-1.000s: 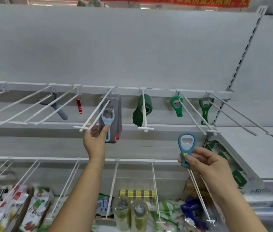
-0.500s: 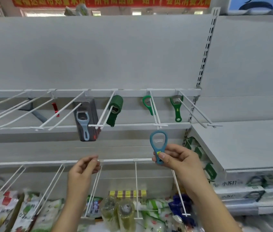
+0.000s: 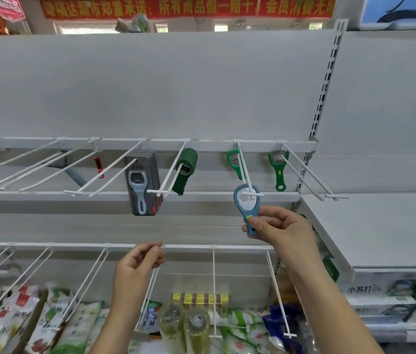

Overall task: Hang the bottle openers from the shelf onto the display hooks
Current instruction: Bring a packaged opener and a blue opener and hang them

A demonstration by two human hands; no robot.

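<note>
At store's peg wall, right hand pinches blue bottle opener by lower handle, between thumb and fingers. Opener's ring raised to tip of white display hook; tip's crossbar shows across ring hole. Green opener hangs further back on same hook. Left hand hovers lower, fingers loosely curled, holding nothing.

Blue bottle opener, upright, pinched by the lower handle in the right hand, ring head at the front tip of a white wire hook, with the crossbar showing through the ring. Farther back on that hook, a hanging green opener. On neighbouring hooks, a second green opener, a dark green ribbed opener and a carded blue-grey opener.
</note>
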